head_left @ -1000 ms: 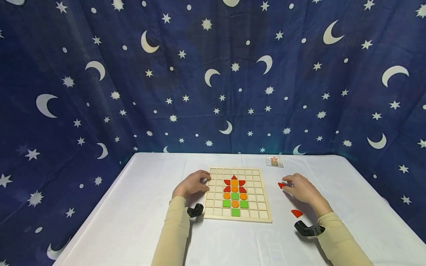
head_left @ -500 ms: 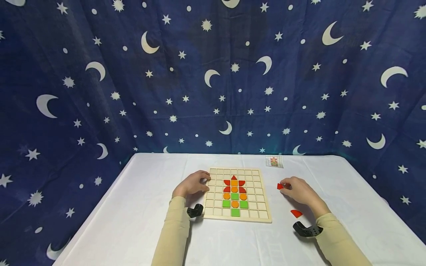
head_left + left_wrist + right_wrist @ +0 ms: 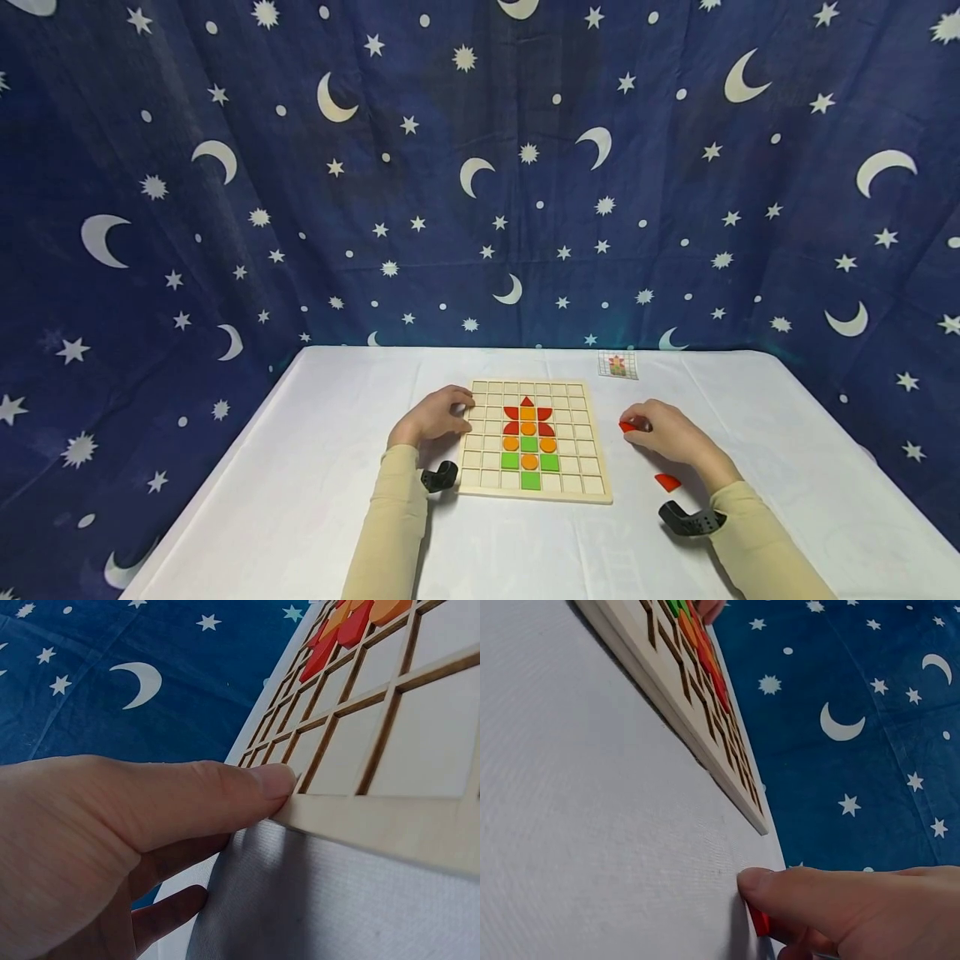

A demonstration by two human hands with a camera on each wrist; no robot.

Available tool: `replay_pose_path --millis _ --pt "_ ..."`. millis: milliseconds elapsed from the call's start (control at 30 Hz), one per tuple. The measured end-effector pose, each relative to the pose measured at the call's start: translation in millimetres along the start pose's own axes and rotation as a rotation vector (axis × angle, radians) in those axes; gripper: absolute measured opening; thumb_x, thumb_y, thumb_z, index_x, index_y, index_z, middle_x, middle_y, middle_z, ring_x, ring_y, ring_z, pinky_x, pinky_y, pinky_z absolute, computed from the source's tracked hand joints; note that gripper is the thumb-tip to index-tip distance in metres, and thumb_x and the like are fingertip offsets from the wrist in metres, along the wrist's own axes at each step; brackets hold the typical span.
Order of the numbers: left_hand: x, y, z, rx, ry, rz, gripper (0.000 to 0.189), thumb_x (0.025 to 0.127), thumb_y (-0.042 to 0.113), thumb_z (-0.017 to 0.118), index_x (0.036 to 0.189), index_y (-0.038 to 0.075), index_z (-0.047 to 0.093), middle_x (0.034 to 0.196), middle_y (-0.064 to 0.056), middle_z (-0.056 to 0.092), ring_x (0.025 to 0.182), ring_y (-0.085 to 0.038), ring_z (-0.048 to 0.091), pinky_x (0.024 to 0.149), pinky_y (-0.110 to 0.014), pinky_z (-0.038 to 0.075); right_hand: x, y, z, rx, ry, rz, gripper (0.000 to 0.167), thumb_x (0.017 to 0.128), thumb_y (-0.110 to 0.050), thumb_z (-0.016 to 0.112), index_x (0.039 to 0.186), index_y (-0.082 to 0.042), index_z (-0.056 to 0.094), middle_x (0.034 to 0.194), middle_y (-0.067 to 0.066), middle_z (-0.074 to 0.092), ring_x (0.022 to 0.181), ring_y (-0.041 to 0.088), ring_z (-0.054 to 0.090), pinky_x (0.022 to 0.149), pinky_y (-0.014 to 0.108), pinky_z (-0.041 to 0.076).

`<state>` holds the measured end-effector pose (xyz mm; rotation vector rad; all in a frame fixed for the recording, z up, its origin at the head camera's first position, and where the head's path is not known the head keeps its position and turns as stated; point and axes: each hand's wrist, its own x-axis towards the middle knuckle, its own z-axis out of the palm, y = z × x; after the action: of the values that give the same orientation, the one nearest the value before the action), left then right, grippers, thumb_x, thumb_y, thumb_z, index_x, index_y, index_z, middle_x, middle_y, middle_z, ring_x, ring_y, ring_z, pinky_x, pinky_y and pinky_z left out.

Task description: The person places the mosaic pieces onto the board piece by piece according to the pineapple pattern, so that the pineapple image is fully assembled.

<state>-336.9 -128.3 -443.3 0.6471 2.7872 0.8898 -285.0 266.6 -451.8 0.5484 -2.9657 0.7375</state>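
Note:
My left hand rests at the left edge of a wooden grid board, thumb tip on the rim in the left wrist view and the other fingers spread apart from it. Red, orange and green tiles form a flower-like pattern in the board's middle, such as an orange square tile and a green square tile. To the right of the board, my right hand pinches a red tile between thumb and fingers, tilted close over the cloth; the fingers hide part of it. Another red quarter-circle tile lies nearer, before the right wrist.
A small pattern card showing a flower on a grid lies near the table's back edge. White cloth covers the table. Behind it hangs a dark blue curtain with moons and stars.
My right hand has closed thumb and fingers on the farther red tile and shifted it slightly left and nearer, turning it. The left hand and the board stay put.

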Motion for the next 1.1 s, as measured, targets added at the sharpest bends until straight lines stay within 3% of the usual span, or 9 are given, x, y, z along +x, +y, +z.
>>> replay_pose_path --millis 167,267,433,667,933,1100 --pt "-0.4 1.2 -0.6 -0.008 0.003 -0.006 0.042 0.081 0.008 0.077 0.121 0.003 0.066 0.137 -0.01 0.054 0.132 -0.03 0.046 0.112 -0.043 0.036 -0.2 -1 2 -0.011 0.032 -0.064 0.015 0.081 -0.007 0.075 0.096 -0.004 0.07 0.082 -0.004 0.062 0.075 0.014 0.055 0.071 0.039 0.052" --pt "-0.6 1.5 -0.7 -0.011 0.005 -0.008 0.042 0.081 0.008 0.078 0.12 0.003 0.066 0.137 -0.01 0.054 0.132 -0.03 0.045 0.112 -0.044 0.036 -0.2 -3 2 -0.011 0.02 -0.042 0.019 0.083 -0.009 0.075 0.101 -0.004 0.07 0.083 -0.003 0.061 0.076 0.014 0.055 0.072 0.038 0.051" --pt "-0.1 0.8 -0.5 -0.005 0.002 -0.005 0.041 0.081 0.009 0.077 0.12 0.003 0.067 0.138 -0.01 0.054 0.133 -0.03 0.045 0.112 -0.043 0.036 -1.6 -4 -1 -0.022 -0.055 -0.015 0.031 0.085 -0.015 0.074 0.113 -0.003 0.068 0.084 -0.003 0.06 0.075 0.014 0.051 0.069 0.035 0.049" --pt "-0.6 1.3 -1.3 -0.004 0.0 0.003 0.041 0.081 0.008 0.077 0.12 0.002 0.066 0.137 -0.011 0.054 0.133 -0.03 0.045 0.112 -0.044 0.036 -5.1 -5 -8 0.052 -0.157 -0.021 0.031 0.083 -0.011 0.075 0.112 -0.002 0.068 0.082 -0.005 0.056 0.077 0.013 0.05 0.068 0.029 0.048" --pt "-2.0 1.3 -0.9 -0.011 0.002 -0.007 0.041 0.081 0.008 0.077 0.12 0.003 0.067 0.138 -0.01 0.054 0.133 -0.029 0.045 0.112 -0.043 0.035 -3.4 -11 -4 0.02 -0.094 -0.033 0.027 0.081 -0.018 0.078 0.102 -0.004 0.068 0.085 -0.004 0.059 0.078 0.013 0.052 0.07 0.032 0.05" --pt "-0.5 1.3 -1.8 -0.009 0.002 -0.011 0.041 0.081 0.009 0.077 0.12 0.004 0.067 0.138 -0.009 0.054 0.133 -0.029 0.045 0.112 -0.043 0.036 -1.6 -38 -3 0.014 -0.054 -0.089 0.024 0.081 -0.02 0.077 0.1 -0.008 0.067 0.086 -0.004 0.058 0.073 0.01 0.05 0.063 0.026 0.047"
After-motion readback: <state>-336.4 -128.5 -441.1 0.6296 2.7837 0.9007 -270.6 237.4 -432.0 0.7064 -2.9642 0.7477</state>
